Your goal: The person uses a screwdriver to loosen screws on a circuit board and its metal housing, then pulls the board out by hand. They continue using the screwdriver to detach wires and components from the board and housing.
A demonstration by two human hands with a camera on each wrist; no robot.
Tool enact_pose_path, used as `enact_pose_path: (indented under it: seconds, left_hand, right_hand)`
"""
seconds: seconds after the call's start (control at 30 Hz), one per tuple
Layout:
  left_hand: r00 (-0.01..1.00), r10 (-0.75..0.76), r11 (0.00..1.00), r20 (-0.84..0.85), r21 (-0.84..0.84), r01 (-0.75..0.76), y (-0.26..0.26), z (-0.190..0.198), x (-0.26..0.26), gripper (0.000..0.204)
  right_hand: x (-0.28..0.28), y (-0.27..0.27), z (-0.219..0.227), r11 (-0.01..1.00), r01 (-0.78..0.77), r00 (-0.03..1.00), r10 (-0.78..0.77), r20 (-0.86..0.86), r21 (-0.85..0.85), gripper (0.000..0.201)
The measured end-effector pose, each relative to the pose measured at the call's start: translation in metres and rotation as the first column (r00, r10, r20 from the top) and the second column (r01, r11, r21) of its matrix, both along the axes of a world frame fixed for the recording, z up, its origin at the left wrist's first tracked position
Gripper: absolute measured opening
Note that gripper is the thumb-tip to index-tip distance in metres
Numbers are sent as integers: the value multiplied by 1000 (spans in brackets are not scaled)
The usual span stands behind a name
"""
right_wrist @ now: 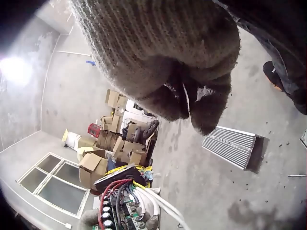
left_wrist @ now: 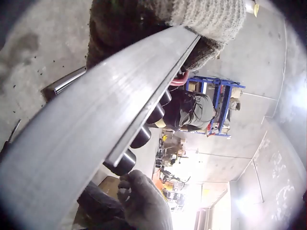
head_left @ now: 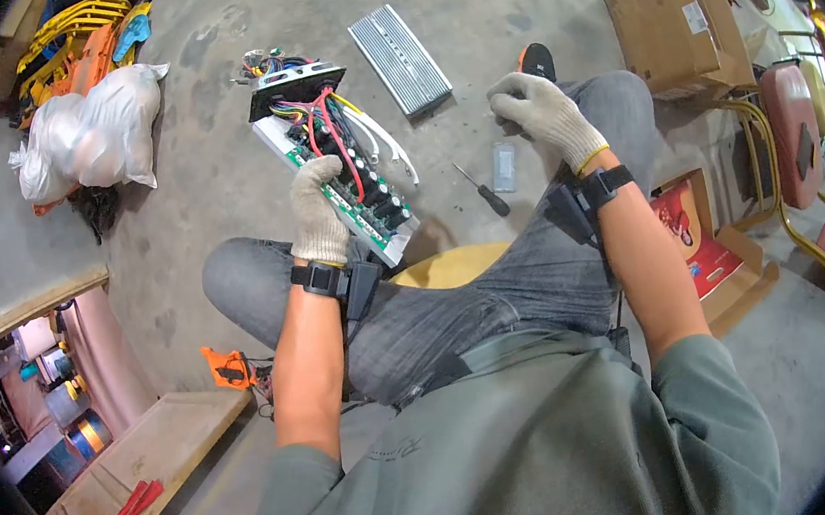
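Left hand [head_left: 317,212] gripped the circuit board [head_left: 381,200] at 11 o'clock, right hand [head_left: 546,115] was curled, nothing visible inside. Looked like steadying the board; next move probably needed free right fingers, imo.

The silver ribbed metal casing [head_left: 400,61] has a dull sheen; the long flat silver metal bar [left_wrist: 91,115] looks smooth and satiny. The off-white knitted cloth gloves [head_left: 546,115] look rough and matt, the grey concrete floor [head_left: 226,207] matt, the brown cardboard box [head_left: 674,19] matt, the white plastic bag [head_left: 117,128] wrinkled and glossy.
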State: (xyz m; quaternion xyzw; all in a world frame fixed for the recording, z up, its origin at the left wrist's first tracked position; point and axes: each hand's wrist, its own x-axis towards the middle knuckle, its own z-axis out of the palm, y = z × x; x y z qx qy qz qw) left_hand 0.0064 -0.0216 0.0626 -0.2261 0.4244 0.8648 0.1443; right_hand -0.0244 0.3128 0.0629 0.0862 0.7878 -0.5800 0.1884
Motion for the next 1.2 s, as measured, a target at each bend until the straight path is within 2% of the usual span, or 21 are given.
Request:
enact_pose_path:
  seconds: [0.07,0.17,0.53,0.6,0.63,0.67,0.73,0.77,0.8,0.87,0.9,0.93,0.97,1.0,1.03,1.1,1.13,1.17,1.2]
  left_hand:
    - [1000,-9,1000,9,-1,9,-2,3,2,22]
    - [1000,-21,1000,20,-2,21,-3,1,2,21]
    - [999,-24,1000,25,-10,24,0,8,3,23]
    - [999,-29,999,34,-19,29,-3,3,4,22]
    - [998,-28,1000,47,1,28,0,10,4,23]
    - [998,-33,999,60,-5,33,0,11,8,23]
    - [997,18,999,68,-44,-15,1,12,6,23]
    - [995,27,1000,98,-8,-27,6,25,6,24]
    - [994,44,999,104,23,-46,5,19,5,27]
    - [990,42,996,137,77,-53,0,8,3,30]
    - [982,74,988,176,119,-96,-13,-8,11,32]
    - [970,69,961,235,244,-128,-5,11,8,31]
    - [964,118,964,237,207,-169,-3,13,7,32]
    - [959,147,968,241,166,-190,0,14,4,32]
    - [942,214,965,257,94,-245,7,23,0,36]
    - [908,227,952,352,117,-283,8,25,-1,38]
    - [892,210,948,401,141,-286,3,24,3,38]
    - [884,271,924,380,156,-350,5,27,2,38]
    - [833,355,931,423,-76,-358,1,21,9,40]
  right_hand:
    - [-2,1,-5,993,-23,999,28,-36,113,34]
    - [1,-1,3,998,-10,1000,12,-18,60,35]
    - [-3,-3,5,1000,-15,1000,15,15,27,36]
    - [-14,-11,3,999,-27,999,26,43,25,38]
    - [-31,-16,-7,993,-120,987,117,114,20,39]
    - [-48,-19,-19,978,-209,962,204,182,7,40]
    - [-75,-24,-69,972,-227,963,214,161,65,45]
    - [-83,-22,-98,951,-246,960,212,183,187,48]
    - [-89,-19,-127,914,-266,956,208,209,307,51]
    - [-52,-27,-167,824,-383,924,332,191,418,53]
    - [-19,-17,-239,683,-531,840,504,203,501,49]
    - [13,-13,-300,513,-647,716,662,220,563,45]
    - [32,-22,-280,593,-657,754,522,398,466,41]
    - [47,-28,-262,681,-628,734,356,579,378,36]
    - [61,-32,-285,686,-645,706,366,607,336,36]
    - [113,-24,-320,713,-575,742,248,623,402,34]
    - [118,-27,-323,651,-655,669,263,695,383,36]
    - [129,-28,-314,654,-637,675,217,705,409,34]
    - [116,-35,-297,657,-606,698,168,696,449,32]
